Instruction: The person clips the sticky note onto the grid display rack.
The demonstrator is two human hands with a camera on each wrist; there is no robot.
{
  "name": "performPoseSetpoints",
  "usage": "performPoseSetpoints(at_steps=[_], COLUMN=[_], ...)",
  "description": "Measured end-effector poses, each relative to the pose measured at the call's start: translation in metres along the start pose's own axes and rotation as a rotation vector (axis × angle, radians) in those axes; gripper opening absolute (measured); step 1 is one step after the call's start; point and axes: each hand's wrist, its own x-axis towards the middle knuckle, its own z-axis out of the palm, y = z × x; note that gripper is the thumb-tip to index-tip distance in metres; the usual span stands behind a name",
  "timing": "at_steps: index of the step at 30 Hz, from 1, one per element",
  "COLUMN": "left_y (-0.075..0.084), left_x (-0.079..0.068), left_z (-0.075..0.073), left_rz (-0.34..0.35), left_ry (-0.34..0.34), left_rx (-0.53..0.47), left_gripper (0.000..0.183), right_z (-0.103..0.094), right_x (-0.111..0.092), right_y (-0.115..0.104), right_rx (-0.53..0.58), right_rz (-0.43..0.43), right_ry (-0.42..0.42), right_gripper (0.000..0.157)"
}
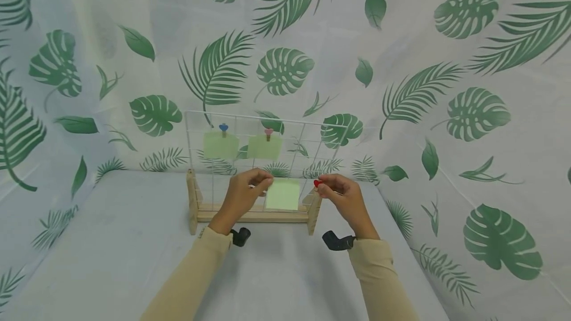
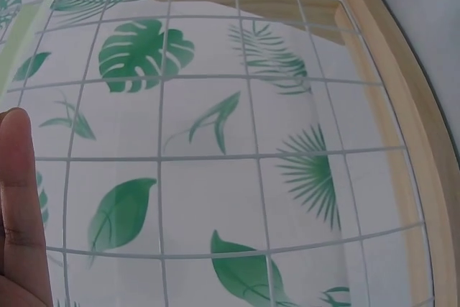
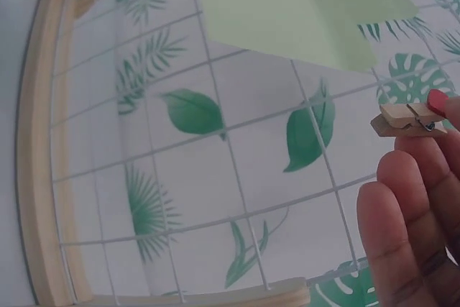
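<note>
My left hand (image 1: 241, 193) pinches the upper left edge of a pale green paper note (image 1: 283, 195) between thumb and finger, holding it in front of a white wire grid (image 2: 215, 157) low on its right half. To the right of the note, my right hand (image 1: 347, 196) holds a small wooden clothespin (image 3: 406, 120) with a red heart on it. In the right wrist view the clothespin's jaws point toward the grid, apart from the paper. Only the thumb of the left hand and a sliver of the note show in the left wrist view.
The grid stands in a wooden base (image 1: 254, 217) on a white-covered table (image 1: 134, 241). Two green notes (image 1: 220, 146) hang along its upper part, one under a blue heart clothespin (image 1: 223, 128), the other under a pink one (image 1: 268, 133). Leaf-printed cloth surrounds the table.
</note>
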Motion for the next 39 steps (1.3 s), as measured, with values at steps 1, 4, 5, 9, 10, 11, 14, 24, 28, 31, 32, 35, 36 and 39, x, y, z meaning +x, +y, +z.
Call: performPoseSetpoints(at_steps=[1, 4, 5, 9, 10, 11, 14, 24, 28, 31, 32, 35, 36, 39], left_y=[0.000, 0.001, 0.002, 0.005, 0.005, 0.006, 0.008, 0.013, 0.013, 0.013, 0.013, 0.013, 0.014, 0.015], left_x=[0.001, 0.004, 0.005, 0.008, 0.009, 0.010, 0.012, 0.017, 0.019, 0.020, 0.021, 0.023, 0.023, 0.025], left_z=[0.000, 0.000, 0.000, 0.000, 0.000, 0.000, 0.000, 0.002, 0.003, 0.005, 0.006, 0.007, 0.008, 0.008], left_rz=[-0.001, 0.000, 0.000, -0.007, -0.004, -0.004, -0.005, 0.009, 0.004, -0.009, -0.012, -0.013, -0.013, -0.002], left_ry=[-0.004, -0.013, -0.015, -0.018, -0.017, -0.018, -0.019, -0.014, -0.009, -0.010, -0.010, -0.005, -0.002, 0.005], left_rx=[0.004, 0.009, 0.010, 0.011, 0.010, 0.008, -0.004, -0.013, -0.023, -0.032, -0.034, -0.034, -0.033, -0.030], left_gripper=[0.007, 0.008, 0.008, 0.008, 0.008, 0.008, 0.009, 0.009, 0.009, 0.010, 0.010, 0.012, 0.012, 0.012], right_z=[0.000, 0.001, 0.001, 0.001, 0.001, 0.001, -0.001, -0.003, -0.003, -0.002, -0.002, -0.002, -0.003, -0.004], right_x=[0.000, 0.002, 0.002, 0.004, 0.004, 0.005, 0.007, 0.013, 0.014, 0.015, 0.015, 0.016, 0.016, 0.018], right_y=[0.000, 0.001, 0.002, 0.002, 0.002, 0.002, 0.001, -0.004, -0.006, -0.006, -0.006, -0.006, -0.006, -0.007], right_rx=[0.006, 0.020, 0.023, 0.032, 0.032, 0.030, 0.025, 0.030, 0.030, 0.022, 0.021, 0.026, 0.027, 0.030], right_rz=[-0.001, -0.004, -0.005, -0.008, -0.009, -0.011, -0.016, -0.023, -0.023, -0.020, -0.021, -0.025, -0.027, -0.037], right_ry=[0.002, 0.004, 0.003, 0.005, 0.008, 0.011, 0.023, 0.044, 0.047, 0.047, 0.047, 0.047, 0.047, 0.046], right_gripper=[0.024, 0.022, 0.021, 0.020, 0.020, 0.020, 0.019, 0.019, 0.020, 0.019, 0.019, 0.018, 0.018, 0.017])
